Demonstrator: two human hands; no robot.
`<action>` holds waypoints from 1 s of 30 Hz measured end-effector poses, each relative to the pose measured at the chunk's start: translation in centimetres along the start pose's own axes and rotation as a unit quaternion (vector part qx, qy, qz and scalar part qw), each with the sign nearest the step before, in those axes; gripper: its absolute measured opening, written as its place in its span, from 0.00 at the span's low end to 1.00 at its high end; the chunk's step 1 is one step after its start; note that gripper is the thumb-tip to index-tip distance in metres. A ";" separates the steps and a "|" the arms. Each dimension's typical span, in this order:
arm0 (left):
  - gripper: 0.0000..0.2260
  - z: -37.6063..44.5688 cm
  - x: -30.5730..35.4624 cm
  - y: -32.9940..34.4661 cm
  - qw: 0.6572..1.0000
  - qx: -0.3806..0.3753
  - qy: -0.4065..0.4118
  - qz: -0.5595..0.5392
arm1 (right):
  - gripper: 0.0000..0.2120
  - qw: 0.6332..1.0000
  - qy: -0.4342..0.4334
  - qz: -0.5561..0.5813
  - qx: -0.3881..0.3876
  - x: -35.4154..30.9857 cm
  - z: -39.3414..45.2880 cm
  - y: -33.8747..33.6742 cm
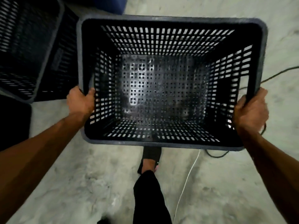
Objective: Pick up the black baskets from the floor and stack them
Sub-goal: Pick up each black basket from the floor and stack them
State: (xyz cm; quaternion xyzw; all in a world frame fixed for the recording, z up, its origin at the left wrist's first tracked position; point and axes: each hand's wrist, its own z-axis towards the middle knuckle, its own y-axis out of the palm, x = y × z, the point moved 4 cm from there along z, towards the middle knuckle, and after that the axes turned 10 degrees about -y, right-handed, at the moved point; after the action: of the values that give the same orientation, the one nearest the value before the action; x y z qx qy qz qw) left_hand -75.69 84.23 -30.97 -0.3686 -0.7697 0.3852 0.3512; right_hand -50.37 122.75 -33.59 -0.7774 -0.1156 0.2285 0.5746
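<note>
Both forearms are stretched fwd. A black basket (pixel 163 88) is held off the floor (pixel 80 183), upright and level for stacking, left hand (pixel 80 101) and right hand (pixel 251 109) w/ fingers clamped on opposite rims. Another basket (pixel 27 46) sits just left, prob. the stack.

Both forearms are showing bare from the bottom corners of the frame up to the wrists; no sleeve edge is coming into view on either one. The left hand (pixel 80 101) and the right hand (pixel 250 109) are showing no rings, watch, bands or gloves.

The long black cloth trouser leg (pixel 148 198) is reaching down to the ankle, its fabric plain and unmarked. Below its hem, the black open-backed slip-on sandal (pixel 151 156) is covering the front of the foot and leaving the heel bare. A small light mark is showing at the sandal's right edge; too small to read.
</note>
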 end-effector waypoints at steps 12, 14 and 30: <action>0.14 -4.9 0.0 -3.6 0.996 -0.005 0.052 -0.072 | 0.14 0.998 -0.002 0.058 -0.033 0.6 -2.0 -3.9; 0.14 -7.0 -1.3 -7.3 0.995 0.000 0.054 -0.083 | 0.12 0.996 -0.041 0.073 -0.029 0.1 -4.9 -7.2; 0.13 -29.9 -21.0 -56.1 0.950 0.160 -0.023 -0.265 | 0.08 0.898 -0.408 0.164 -0.016 -23.2 -30.1 -45.1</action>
State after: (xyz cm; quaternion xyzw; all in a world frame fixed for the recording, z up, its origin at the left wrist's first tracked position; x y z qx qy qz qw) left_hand -57.57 52.37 25.08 -0.0809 -0.7757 0.4049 0.4773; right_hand -52.13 101.28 21.34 -0.6330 -0.2139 0.6147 0.4191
